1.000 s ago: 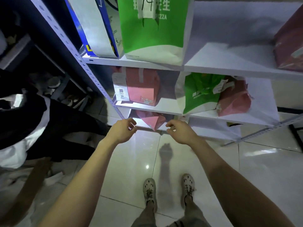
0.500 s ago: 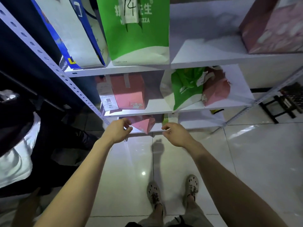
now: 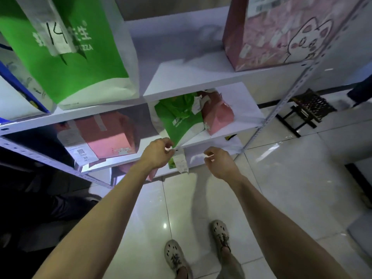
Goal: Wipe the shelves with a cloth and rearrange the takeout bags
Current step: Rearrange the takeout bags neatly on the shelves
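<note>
Head cam: you've come up to the front edge of the middle shelf (image 3: 245,117), right grip (image 3: 220,163) loose and empty, left grip (image 3: 158,156) unclear, so green bag (image 3: 179,119) next?

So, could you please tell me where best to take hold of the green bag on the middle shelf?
Probably from the front, at its lower white corner: the green bag leans back with that corner at the shelf edge, close to the left hand. The pink bag crowds its right side, so come from its left.
</note>
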### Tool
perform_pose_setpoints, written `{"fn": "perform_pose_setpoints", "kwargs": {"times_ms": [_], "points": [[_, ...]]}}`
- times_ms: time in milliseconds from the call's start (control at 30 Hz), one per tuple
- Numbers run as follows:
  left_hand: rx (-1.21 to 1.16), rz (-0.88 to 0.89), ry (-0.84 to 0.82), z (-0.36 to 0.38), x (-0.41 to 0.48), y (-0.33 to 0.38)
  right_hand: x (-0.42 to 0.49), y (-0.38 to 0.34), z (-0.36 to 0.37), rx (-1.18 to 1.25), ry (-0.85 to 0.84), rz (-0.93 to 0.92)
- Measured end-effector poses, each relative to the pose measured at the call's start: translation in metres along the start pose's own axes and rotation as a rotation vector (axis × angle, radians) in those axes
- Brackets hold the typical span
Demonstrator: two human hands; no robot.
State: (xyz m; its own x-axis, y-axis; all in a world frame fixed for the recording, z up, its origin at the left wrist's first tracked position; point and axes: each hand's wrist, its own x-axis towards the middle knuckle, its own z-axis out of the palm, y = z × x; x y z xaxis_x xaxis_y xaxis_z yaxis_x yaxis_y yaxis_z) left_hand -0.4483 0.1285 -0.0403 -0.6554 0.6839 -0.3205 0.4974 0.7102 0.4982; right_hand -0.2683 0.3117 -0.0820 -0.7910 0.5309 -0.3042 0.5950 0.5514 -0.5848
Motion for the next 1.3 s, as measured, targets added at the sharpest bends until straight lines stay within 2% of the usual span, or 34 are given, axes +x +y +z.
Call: {"fn": "perform_pose_setpoints", "kwargs": {"times_ms": [167,300,400,500,700,867,967,1100,1300], "points": [[-0.06,0.001,0.019,0.029,0.051,0.058,0.056,0.042,-0.043,0.098,0.253,0.1],[-0.178,-0.033,0.084,0.045,0.095,0.099,0.114,0.077,-0.071,0.098,0.338,0.11],[-0.197,-0.07,0.161,0.05,0.12,0.114,0.158,0.091,-0.084,0.101,0.278,0.11],[-0.219,-0.111,0.218,0.053,0.138,0.124,0.182,0.092,-0.086,0.067,0.103,0.067],[-0.263,-0.226,0.337,0.056,0.159,0.137,0.149,0.074,-0.054,0.093,0.0,-0.113],[-0.16,-0.278,0.424,0.045,0.154,0.118,0.128,0.065,-0.034,0.116,-0.157,-0.189],[-0.169,-0.269,0.435,0.039,0.152,0.108,0.124,0.068,-0.034,0.114,-0.151,-0.231],[-0.214,-0.241,0.459,0.039,0.145,0.103,0.126,0.082,-0.04,0.118,-0.11,-0.197],[-0.224,-0.183,0.459,0.042,0.128,0.1,0.132,0.1,-0.061,0.16,0.156,-0.05]]}}
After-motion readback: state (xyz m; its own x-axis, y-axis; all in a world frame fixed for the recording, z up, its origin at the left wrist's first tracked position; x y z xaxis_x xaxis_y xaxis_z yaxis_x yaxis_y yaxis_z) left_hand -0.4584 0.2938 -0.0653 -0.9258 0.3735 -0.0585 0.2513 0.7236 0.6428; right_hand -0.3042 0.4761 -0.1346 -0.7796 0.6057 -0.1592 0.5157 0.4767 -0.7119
